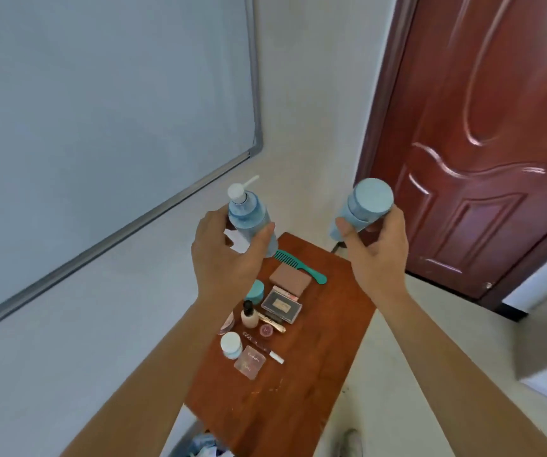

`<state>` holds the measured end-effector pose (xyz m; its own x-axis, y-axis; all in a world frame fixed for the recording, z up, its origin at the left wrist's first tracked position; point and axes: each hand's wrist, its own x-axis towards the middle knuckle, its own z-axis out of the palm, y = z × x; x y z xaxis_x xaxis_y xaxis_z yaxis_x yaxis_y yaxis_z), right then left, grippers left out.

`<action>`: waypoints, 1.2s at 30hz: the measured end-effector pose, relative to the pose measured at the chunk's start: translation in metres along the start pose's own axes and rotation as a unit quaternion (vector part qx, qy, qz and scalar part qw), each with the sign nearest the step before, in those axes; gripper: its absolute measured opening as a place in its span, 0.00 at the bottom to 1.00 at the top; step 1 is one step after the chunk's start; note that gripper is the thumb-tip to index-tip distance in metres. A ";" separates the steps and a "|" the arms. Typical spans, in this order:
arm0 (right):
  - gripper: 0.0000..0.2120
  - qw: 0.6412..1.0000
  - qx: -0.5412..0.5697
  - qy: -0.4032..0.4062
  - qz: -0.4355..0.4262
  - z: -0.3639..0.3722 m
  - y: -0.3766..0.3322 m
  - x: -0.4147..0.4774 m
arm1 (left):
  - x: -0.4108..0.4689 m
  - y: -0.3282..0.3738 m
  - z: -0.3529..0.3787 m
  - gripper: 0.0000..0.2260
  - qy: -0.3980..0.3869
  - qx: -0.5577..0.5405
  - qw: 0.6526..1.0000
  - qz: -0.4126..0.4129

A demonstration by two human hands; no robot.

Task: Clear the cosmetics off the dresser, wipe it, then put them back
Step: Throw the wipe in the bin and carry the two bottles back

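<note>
Reddish wooden dresser (315,357): above it, left hand (229,255) grips translucent blue pump bottle (249,214); right hand (377,249) grips cylindrical flat-capped blue bottle (366,204).

Blue pump bottle (247,216), white pump head, gripped in left hand (229,255) above surface. Pale blue capped bottle (366,206) gripped in right hand (377,252), cap facing camera. Brown wooden surface (298,390) carries teal comb (298,267), brown compact (290,280), clear-lidded palette (281,306), teal jar (255,291), foundation bottle (249,315), white-lidded jar (231,345), pink square case (249,362), clustered toward left edge.
</note>
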<state>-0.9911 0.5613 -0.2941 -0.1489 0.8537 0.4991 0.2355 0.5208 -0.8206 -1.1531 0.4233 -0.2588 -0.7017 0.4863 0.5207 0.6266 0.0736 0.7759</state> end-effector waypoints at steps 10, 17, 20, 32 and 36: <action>0.26 0.979 -0.095 0.172 0.051 -0.261 -0.024 -0.053 | -0.089 0.166 0.104 0.20 -0.153 -0.174 0.969 0.089; 0.26 0.946 -0.175 0.251 0.108 -0.433 0.026 -0.106 | -0.214 0.278 0.213 0.16 -0.250 -0.291 0.922 0.059; 0.28 0.929 -0.202 0.274 0.143 -0.511 0.049 -0.123 | -0.268 0.323 0.266 0.15 -0.285 -0.312 0.905 0.048; 0.28 0.886 -0.195 0.371 0.199 -0.708 0.163 -0.084 | -0.372 0.459 0.442 0.15 -0.363 -0.332 0.864 0.105; 0.27 0.882 -0.193 0.378 0.204 -0.750 0.228 -0.035 | -0.380 0.481 0.535 0.16 -0.378 -0.340 0.855 0.102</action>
<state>-0.2115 0.6532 -0.2896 0.6732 0.6527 0.3475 0.4529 0.0075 -0.8915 -0.4031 0.7397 -0.2740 -0.0200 0.8715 0.4899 0.1871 -0.4781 0.8582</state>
